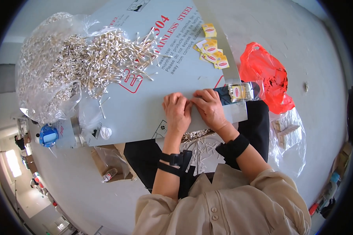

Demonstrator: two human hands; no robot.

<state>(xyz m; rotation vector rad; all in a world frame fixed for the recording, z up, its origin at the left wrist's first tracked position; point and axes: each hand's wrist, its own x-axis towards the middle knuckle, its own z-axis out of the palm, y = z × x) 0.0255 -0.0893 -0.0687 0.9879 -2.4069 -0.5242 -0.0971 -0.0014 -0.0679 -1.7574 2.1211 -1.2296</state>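
Observation:
My left hand (177,109) and my right hand (210,108) meet low over the metal-sheet tabletop (145,111). Both have their fingers curled and pinched, tips close together; what lies between them is too small or hidden to name. Just right of my right hand is a dark flat piece (224,95). At its right end a clear packet of cotton swabs (241,91) with a yellow-and-white label lies near the table's right edge. A big heap of loose cotton swabs (110,55) spills from a clear plastic bag (37,58) at the left.
Several yellow label cards (213,51) lie at the far right of the table. A red plastic bag (264,74) hangs beside the right edge, above a clear bag of packets (288,131). A blue tape dispenser (48,135) and a white round cap (105,132) are near left.

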